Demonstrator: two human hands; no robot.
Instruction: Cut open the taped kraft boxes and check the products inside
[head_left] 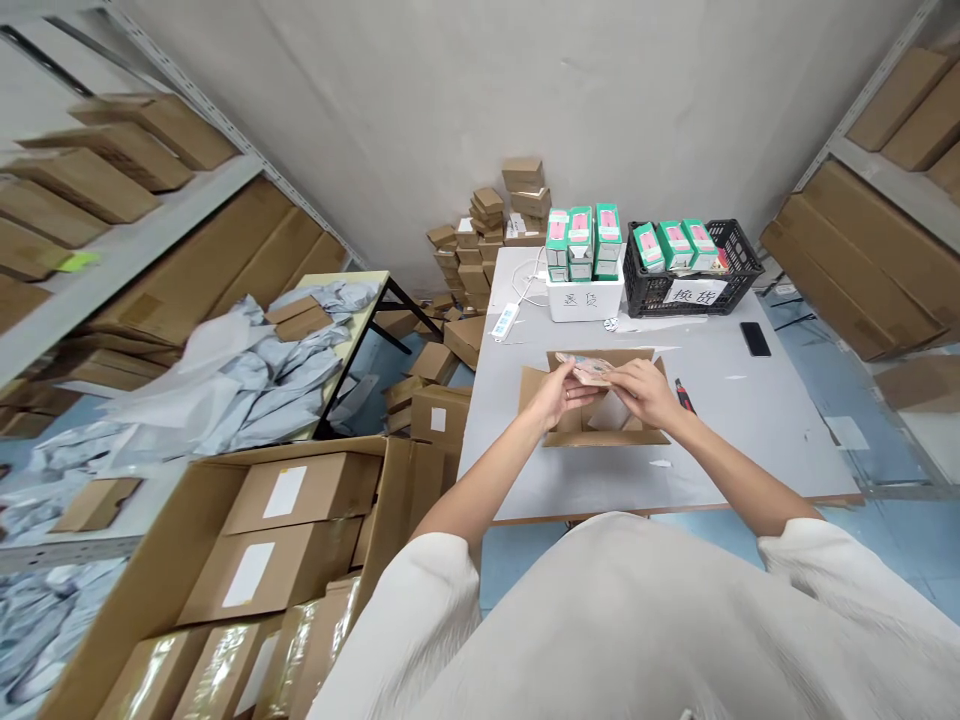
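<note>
Over an open cardboard box (606, 438) on the grey table, both my hands hold a small flat pinkish packet (592, 368). My left hand (559, 394) grips its left end, with the fingers underneath. From the right, my right hand (643, 391) has its thumb and fingers on the other end. The packet's print is too small to read. Inside the box a pale piece (611, 411) shows below my hands, partly hidden by them. A red and black cutter (684, 396) lies just right of the box.
Behind stand a white bin (585, 300) and a black crate (694, 292), both with green and pink cartons. A phone (755, 339) and a power strip (506, 322) lie on the table (757, 420). At left is a large carton (397, 500) of packed boxes. Shelves flank both sides.
</note>
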